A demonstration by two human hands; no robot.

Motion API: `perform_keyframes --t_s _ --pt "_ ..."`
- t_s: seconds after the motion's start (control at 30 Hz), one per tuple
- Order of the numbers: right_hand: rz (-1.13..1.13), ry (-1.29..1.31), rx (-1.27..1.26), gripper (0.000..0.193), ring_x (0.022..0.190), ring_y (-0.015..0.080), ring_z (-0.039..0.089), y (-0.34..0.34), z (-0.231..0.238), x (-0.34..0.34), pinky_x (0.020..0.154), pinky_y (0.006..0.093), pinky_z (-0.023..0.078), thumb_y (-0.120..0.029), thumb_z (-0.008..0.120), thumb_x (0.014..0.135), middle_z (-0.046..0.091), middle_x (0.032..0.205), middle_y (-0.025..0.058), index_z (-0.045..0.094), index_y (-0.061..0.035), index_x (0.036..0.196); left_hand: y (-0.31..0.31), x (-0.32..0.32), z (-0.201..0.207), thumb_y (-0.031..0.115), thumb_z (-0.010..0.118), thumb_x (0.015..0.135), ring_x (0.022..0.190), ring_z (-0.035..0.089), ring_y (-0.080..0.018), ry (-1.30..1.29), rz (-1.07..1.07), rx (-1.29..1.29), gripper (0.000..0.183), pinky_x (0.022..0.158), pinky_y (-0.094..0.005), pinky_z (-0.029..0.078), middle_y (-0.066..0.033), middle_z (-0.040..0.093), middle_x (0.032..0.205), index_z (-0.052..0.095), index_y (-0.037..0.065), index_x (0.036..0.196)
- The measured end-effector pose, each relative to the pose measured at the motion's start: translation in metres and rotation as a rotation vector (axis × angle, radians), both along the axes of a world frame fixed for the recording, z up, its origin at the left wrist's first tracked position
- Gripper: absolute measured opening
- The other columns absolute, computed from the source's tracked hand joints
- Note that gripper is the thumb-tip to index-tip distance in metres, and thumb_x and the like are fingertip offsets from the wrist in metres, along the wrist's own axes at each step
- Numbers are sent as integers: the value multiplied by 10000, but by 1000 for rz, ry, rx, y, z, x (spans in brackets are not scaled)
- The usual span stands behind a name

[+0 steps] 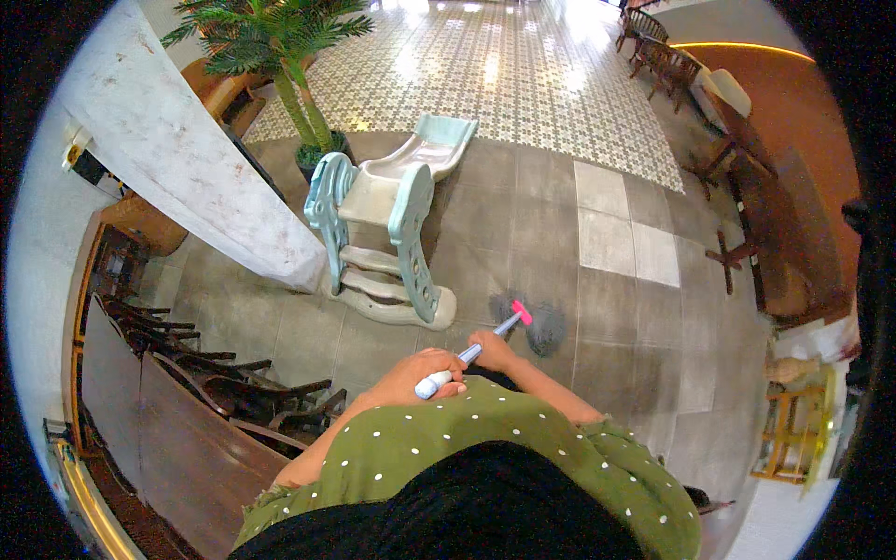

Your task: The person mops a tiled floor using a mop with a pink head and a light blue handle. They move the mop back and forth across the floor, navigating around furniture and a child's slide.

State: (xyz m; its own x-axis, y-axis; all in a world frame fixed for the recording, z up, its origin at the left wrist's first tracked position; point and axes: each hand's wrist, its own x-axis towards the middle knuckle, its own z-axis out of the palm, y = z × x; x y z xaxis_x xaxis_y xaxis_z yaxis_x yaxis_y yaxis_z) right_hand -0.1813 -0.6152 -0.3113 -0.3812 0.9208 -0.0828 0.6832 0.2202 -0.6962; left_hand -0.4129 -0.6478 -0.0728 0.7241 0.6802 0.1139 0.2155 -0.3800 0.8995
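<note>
A mop (pixel 507 325) slants away from me, with a pale blue-grey handle, a pink joint and a dark grey head (pixel 545 332) resting on the floor. Near the top end of the handle, my left hand (pixel 420 373) is wrapped round it. Lower down, my right hand (pixel 493 352) also grips the handle, its fingers closed. Left of the mop head stands a child's plastic slide (pixel 411 210) in pale teal and cream, its steps toward me and its base a short way from the mop.
A white, stained pillar (pixel 215 177) and a potted palm (pixel 322 149) stand beside the slide. Dark wooden tables (pixel 187 411) and chairs (pixel 233 383) line the left. More chairs (pixel 667 61) stand along the right wall. Patterned tiles (pixel 485 70) cover the far floor. A wooden stool-like frame (pixel 793 429) is at right.
</note>
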Motion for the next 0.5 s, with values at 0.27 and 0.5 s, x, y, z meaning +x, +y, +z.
perform_keyframes --t_s 0.27,0.5 --pt "213 -40 -114 263 837 384 667 54 55 13 726 467 521 -318 712 739 694 877 166 688 -90 867 39 19 11 173 687 901 829 561 -118 -100 93 -283 168 755 -283 447 -41 621 910 564 64 863" --pt "125 86 -136 268 774 365 655 58 57 34 667 455 485 -299 706 763 666 812 198 640 -41 795 44 51 16 87 671 896 967 570 -153 -231 112 -489 150 875 -335 443 -63 646 945 538 64 831"
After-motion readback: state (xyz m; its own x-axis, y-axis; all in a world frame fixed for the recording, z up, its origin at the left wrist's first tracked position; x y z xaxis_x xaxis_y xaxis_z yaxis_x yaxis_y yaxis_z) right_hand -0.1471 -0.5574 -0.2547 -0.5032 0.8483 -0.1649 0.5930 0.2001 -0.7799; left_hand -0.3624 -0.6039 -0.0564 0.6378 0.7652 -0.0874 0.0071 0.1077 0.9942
